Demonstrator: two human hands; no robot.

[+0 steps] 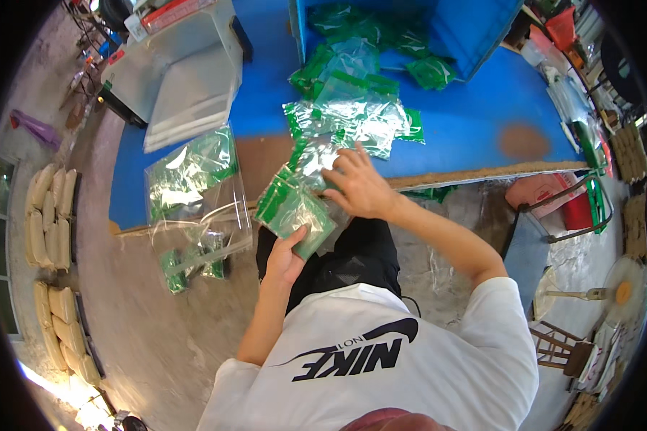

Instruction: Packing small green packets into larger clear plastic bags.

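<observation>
In my left hand (286, 260) is a small stack of green-and-clear plastic packets (295, 219), pinched at its lower edge with the thumb on top. The stack is held over my lap, just off the table's front edge. My right hand (363, 185) reaches over the table edge with its fingers apart. Its fingertips are at a shiny clear packet (313, 164) that lies just beyond the stack; whether they grip it cannot be made out. Behind it, a loose heap of similar packets (359, 108) spreads across the blue table (467, 136).
A blue bin (474, 36) on its side opens toward me, with more green packets inside. At left, a grey bin (180, 65) holds clear sheets. A clear bag (194, 172) with green packets hangs over the table edge. A fan (622, 291) stands at right.
</observation>
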